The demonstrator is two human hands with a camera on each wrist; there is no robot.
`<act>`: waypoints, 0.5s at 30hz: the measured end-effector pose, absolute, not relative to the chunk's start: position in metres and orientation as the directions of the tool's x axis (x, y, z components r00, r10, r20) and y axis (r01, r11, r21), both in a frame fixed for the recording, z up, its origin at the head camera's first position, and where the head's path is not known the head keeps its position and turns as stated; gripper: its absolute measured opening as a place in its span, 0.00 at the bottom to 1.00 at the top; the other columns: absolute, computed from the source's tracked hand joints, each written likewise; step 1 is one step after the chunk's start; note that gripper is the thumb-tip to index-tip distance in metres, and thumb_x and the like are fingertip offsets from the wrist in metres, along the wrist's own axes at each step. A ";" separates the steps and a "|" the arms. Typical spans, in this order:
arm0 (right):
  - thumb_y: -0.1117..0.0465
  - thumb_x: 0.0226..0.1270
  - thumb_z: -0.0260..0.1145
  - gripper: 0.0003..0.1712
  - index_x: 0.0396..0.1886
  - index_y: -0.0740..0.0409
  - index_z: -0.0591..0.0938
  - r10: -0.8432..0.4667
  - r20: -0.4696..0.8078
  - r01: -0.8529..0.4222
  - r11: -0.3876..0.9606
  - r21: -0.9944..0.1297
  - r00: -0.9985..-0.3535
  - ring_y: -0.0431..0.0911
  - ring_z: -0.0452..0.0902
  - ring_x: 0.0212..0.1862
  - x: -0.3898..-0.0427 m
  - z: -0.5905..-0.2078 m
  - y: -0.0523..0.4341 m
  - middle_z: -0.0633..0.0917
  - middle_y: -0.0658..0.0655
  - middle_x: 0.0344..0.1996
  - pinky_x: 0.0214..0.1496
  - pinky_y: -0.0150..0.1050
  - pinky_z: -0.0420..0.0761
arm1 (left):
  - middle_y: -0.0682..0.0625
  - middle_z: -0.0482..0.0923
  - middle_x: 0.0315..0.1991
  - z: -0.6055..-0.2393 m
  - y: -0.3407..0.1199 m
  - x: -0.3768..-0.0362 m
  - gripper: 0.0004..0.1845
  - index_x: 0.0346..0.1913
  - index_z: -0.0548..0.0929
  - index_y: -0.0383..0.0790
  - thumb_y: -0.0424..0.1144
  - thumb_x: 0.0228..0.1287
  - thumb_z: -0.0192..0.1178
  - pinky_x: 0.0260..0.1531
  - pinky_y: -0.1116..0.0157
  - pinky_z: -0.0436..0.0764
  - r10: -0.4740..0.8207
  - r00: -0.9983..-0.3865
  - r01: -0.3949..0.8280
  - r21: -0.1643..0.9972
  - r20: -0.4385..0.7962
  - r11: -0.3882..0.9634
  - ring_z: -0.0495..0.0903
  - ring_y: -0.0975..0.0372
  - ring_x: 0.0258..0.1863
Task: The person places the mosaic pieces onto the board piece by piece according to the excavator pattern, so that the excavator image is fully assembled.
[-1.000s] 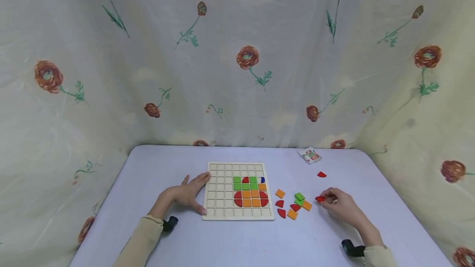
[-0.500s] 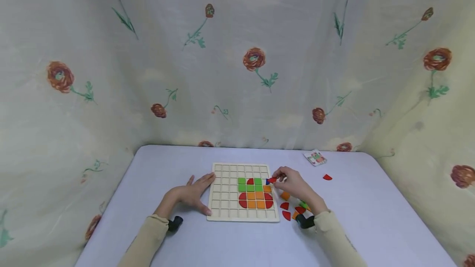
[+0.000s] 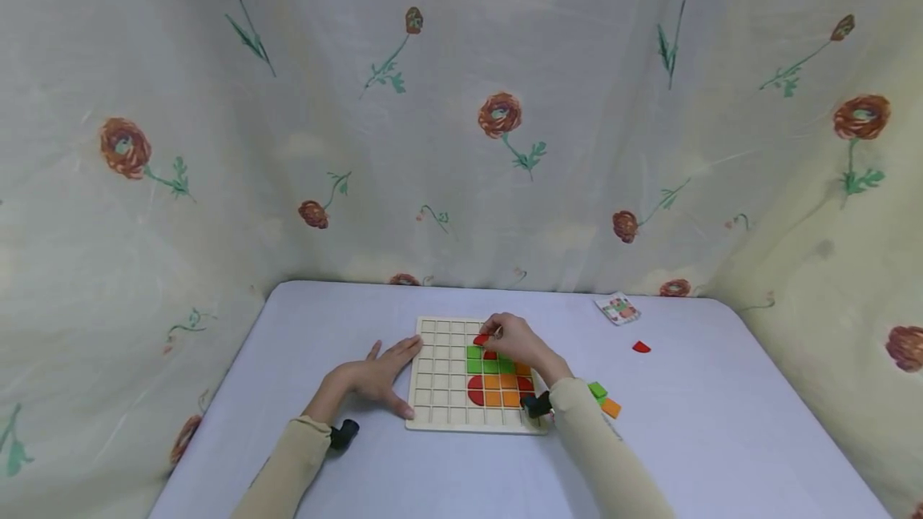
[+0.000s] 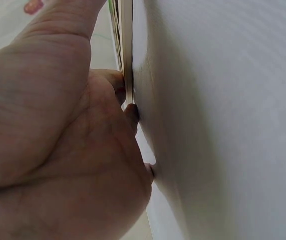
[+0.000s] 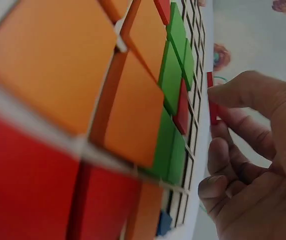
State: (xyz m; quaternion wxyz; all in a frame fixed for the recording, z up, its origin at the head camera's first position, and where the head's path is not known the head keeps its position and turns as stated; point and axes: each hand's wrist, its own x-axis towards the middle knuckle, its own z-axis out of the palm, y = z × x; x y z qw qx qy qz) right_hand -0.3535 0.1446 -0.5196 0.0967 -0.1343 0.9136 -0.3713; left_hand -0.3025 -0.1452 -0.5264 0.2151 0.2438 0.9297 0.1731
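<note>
Fingertips of my right hand (image 3: 513, 339) pinch a small red piece (image 3: 481, 339), thumb and forefinger closed on its edges, and I hold it just above the wooden grid board (image 3: 433, 391), over the cells in the board's far rows. In the right wrist view the red piece (image 5: 212, 102) stands on edge between my fingertips (image 5: 228, 95), clear of the board's surface, with the green squares (image 5: 175, 75) directly beneath it and the orange squares (image 5: 132, 100) nearer the board's front edge.

My left hand (image 3: 375, 379) lies flat on the table (image 3: 360, 471) against the board's left edge, fingers straight and spread, gripping nothing; the left wrist view shows my fingertips touching the board's rim (image 4: 126, 50).

On the board, green squares (image 3: 481, 365) sit in the middle rows, orange squares (image 3: 501, 391) below them, flanked by red quarter-rounds (image 3: 474, 391) towards the front edge. Off the board's right side, beyond my sleeve, lie a loose green piece (image 3: 597, 390) and an orange piece (image 3: 610, 408), touching or nearly so. Farther right of the board a lone red piece (image 3: 640, 348) rests on the table, and a small printed card (image 3: 618, 309) lies beyond that, near the table's back edge.
</note>
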 end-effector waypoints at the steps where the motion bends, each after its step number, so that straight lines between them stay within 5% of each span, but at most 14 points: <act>1: 0.63 0.59 0.68 0.08 0.38 0.52 0.84 -0.317 -0.089 -0.165 0.689 -0.706 -0.944 0.45 0.72 0.37 -0.354 -0.521 0.142 0.81 0.51 0.35 0.39 0.35 0.76 | 0.51 0.37 0.79 -0.527 -0.145 -0.302 0.67 0.78 0.44 0.44 0.67 0.41 0.72 0.73 0.42 0.35 0.527 -0.790 0.379 0.425 -0.314 0.822 0.37 0.55 0.78; 15: 0.62 0.63 0.68 0.09 0.43 0.52 0.85 -0.314 -0.170 -0.098 0.682 -0.724 -0.934 0.46 0.73 0.38 -0.363 -0.524 0.133 0.83 0.51 0.37 0.40 0.35 0.76 | 0.51 0.38 0.79 -0.529 -0.145 -0.303 0.67 0.78 0.44 0.44 0.66 0.40 0.72 0.73 0.42 0.35 0.515 -0.799 0.369 0.422 -0.311 0.828 0.38 0.55 0.78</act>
